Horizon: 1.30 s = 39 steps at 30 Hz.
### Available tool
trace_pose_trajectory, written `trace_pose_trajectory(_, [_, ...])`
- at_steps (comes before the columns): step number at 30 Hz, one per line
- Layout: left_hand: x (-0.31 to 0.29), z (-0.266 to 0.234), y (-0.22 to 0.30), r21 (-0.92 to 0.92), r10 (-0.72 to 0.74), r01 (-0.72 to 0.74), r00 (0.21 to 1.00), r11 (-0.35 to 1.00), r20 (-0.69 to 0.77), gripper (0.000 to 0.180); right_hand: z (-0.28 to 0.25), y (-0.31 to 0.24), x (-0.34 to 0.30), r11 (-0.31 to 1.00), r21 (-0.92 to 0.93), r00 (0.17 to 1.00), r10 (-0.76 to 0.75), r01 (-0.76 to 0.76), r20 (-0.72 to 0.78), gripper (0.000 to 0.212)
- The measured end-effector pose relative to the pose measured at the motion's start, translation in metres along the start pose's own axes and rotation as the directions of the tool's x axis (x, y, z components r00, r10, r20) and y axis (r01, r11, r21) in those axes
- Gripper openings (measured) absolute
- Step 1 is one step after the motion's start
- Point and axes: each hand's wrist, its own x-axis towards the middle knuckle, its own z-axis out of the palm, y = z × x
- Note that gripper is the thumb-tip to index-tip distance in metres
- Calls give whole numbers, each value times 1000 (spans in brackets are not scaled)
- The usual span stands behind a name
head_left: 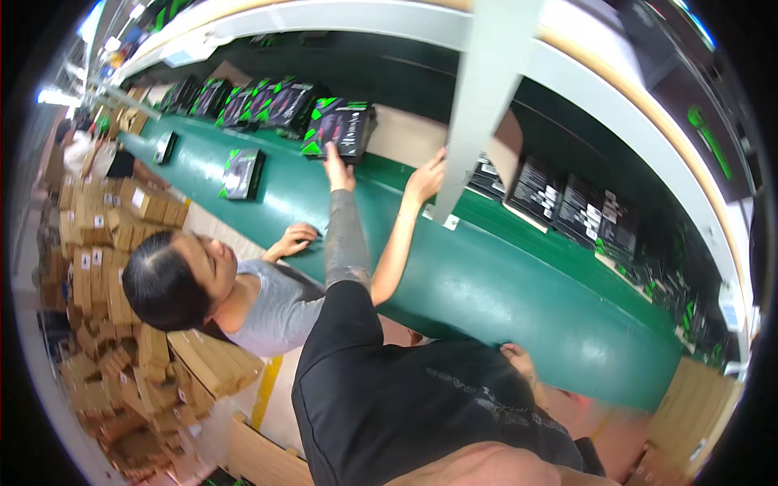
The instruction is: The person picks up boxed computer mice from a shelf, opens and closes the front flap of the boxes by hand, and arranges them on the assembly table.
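Note:
My left hand [338, 168] reaches across the green bench to a black box with green corners [339, 130] on the raised ledge at the far side. Its fingers are closed on the box's near edge. Beside that box, a row of similar boxes [285, 104] runs off to the left along the ledge. My right hand [520, 361] rests at the bench's near edge, fingers loosely apart, with nothing seen in it.
A co-worker stands at my left, one hand [296, 239] over the green bench [486, 279], the other [427, 178] by a grey upright post [483, 105]. Another black box [240, 175] lies on the bench. Dark boxes [579, 206] line the right ledge. Brown cartons [154, 356] pile at left.

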Motion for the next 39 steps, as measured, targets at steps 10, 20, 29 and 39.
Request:
trace_pose_trajectory(10, [-187,71,40,113,573,-575,737,811,-358,34,-32,1,-11,983,181,994,-6,26,-107,24])
trace_pose_trajectory(20, [-274,177,-195,833,-434,-133,803,536,408,71,-59,-24,2,963,103,968,249,-250,27,73])
trace_pose_trajectory(29, [-237,227,-269,958,-40,37,999,286,-27,74,-72,-14,22,897,334,949,221,-288,224,64])
trace_pose_trajectory(39, [-238,249,-288,309,-320,321,946,896,-55,71,-177,-234,141,600,770,969,-36,217,-245,77])
